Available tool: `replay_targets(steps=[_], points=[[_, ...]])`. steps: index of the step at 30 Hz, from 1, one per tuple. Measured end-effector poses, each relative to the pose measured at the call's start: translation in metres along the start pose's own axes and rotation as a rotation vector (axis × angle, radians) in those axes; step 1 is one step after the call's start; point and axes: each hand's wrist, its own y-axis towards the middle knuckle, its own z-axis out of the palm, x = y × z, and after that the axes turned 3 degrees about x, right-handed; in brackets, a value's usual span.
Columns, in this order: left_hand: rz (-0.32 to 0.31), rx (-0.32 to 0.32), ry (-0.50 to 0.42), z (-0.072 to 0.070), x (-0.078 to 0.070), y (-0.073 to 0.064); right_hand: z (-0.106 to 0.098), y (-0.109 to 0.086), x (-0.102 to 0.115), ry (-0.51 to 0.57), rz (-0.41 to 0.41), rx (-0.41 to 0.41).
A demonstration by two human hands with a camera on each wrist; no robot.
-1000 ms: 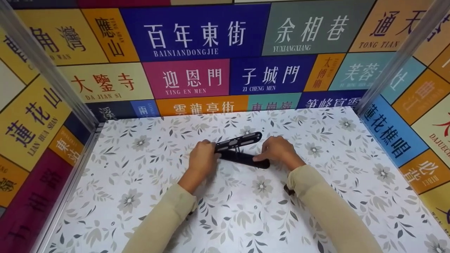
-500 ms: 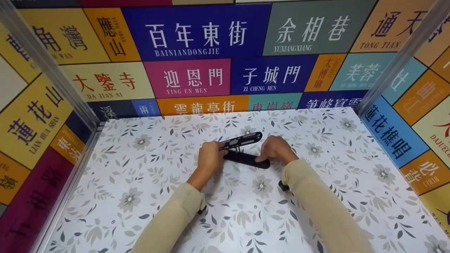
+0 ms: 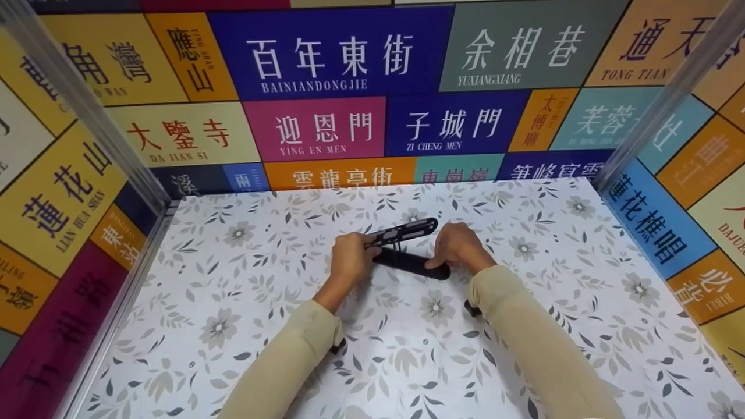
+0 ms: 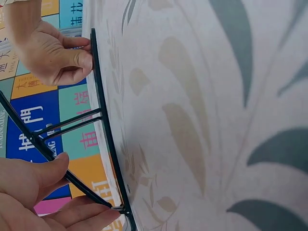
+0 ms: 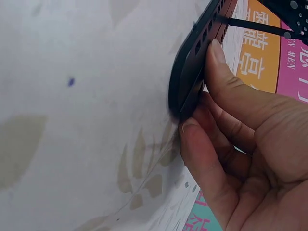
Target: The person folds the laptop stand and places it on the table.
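Note:
A black folding stand (image 3: 410, 231) is spread into a V over the patterned tabletop, its slotted upper bar raised and its flat lower bar (image 3: 407, 265) on the table side. Thin struts (image 4: 72, 123) link the two bars, which meet at a hinge on the left. My left hand (image 3: 352, 259) grips the upper bar close to that hinge, thumb on one side and fingers on the other. At the lower bar's free right end, my right hand (image 3: 463, 247) pinches the tip between thumb and fingers, as the right wrist view also shows.
A white tabletop (image 3: 262, 361) with grey flowers and leaves spreads under both hands. Colourful sign-printed panels (image 3: 326, 52) wall it in at the back and sides. Metal posts (image 3: 657, 116) stand at the rear corners.
My left hand has slid a little to the right along the stand, toward its middle. My right hand keeps its pinch on the lower bar, and the V looks about as wide as before.

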Motion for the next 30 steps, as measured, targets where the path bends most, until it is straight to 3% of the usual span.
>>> replay_targets(steps=[10,18,25,30], points=[[0.037,0.050,0.006,-0.003,0.002,0.006,0.003,-0.004,0.006,-0.080,-0.012,-0.006],[0.078,0.108,0.007,-0.004,0.005,0.013,0.007,-0.006,0.000,-0.035,-0.070,0.012],[0.116,0.147,-0.018,-0.003,0.010,0.022,0.012,-0.013,0.002,-0.041,-0.141,0.085],[0.163,0.169,-0.039,-0.003,0.016,0.029,0.017,-0.019,0.006,0.006,-0.142,0.143]])
